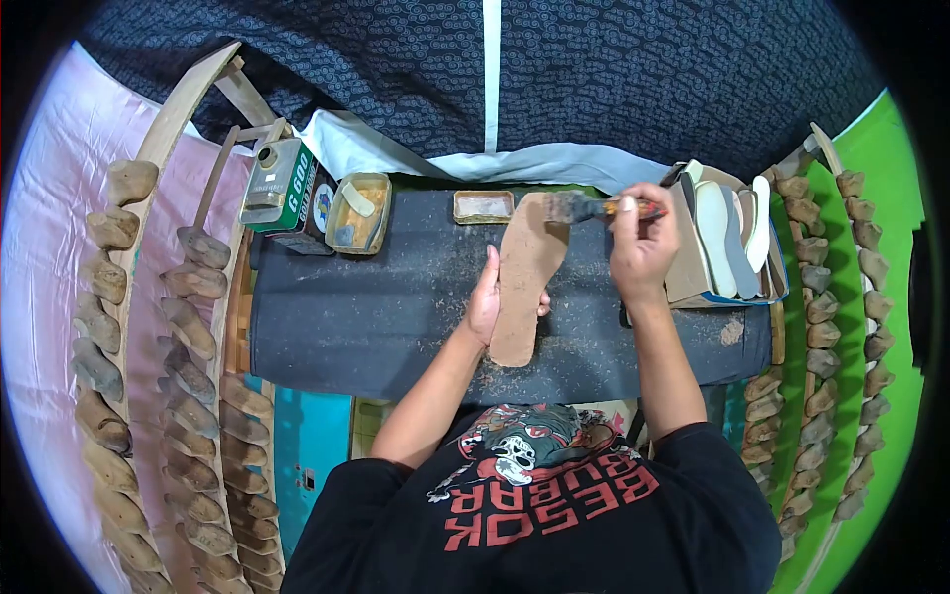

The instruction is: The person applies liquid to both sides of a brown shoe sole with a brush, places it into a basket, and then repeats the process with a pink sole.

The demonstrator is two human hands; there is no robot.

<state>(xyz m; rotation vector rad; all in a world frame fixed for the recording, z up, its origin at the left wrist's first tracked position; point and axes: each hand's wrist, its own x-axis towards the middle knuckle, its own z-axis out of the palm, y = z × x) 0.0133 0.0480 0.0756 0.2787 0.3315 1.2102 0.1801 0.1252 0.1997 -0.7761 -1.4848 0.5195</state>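
Note:
My left hand (485,305) grips a brown insole (526,282) around its narrow middle, thumb along the left edge and fingertips showing at the right edge. The insole is held up over the dark cloth, its wide end pointing away from me. In my right hand (645,247) is a paintbrush (604,207), fingers wrapped round its handle. The dark bristles lie over the upper right part of the insole. Just beyond the insole sits a small rectangular dish (483,207) with pale contents.
A dark cloth-covered table (327,307) is strewn with crumbs. A green G 600 can (287,188) and a plastic tub (359,213) stand at the left. A box (693,277) of soles is on the right. Racks of wooden shoe lasts (188,327) flank both sides.

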